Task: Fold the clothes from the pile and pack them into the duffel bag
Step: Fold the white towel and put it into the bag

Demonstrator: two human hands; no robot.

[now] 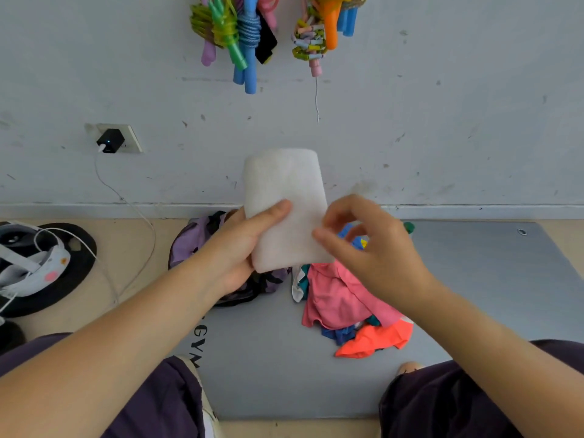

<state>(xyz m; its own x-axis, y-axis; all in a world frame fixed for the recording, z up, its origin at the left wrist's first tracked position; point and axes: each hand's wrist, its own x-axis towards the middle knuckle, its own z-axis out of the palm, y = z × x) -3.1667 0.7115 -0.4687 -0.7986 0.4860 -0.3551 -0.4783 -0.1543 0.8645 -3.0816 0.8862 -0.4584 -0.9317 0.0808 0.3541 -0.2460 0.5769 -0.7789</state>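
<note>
Dark purple shorts (151,403) covered both knees at the bottom of the frame, above a grey mat (493,279). At centre frame, the left hand (240,248) gripped a folded white towel (286,203), thumb laid across its front, fingers hidden behind. It was a thick, fuzzy, upright rectangle with rounded corners. The right hand (376,245) pinched the towel's right edge with curled fingers. Below it, lower centre-right, lay the clothes pile (344,305): pink, orange, blue and teal pieces, partly hidden by the right hand. A purple duffel bag (196,238) sat left of centre, largely covered by the left arm; whether it stood open could not be told.
</note>
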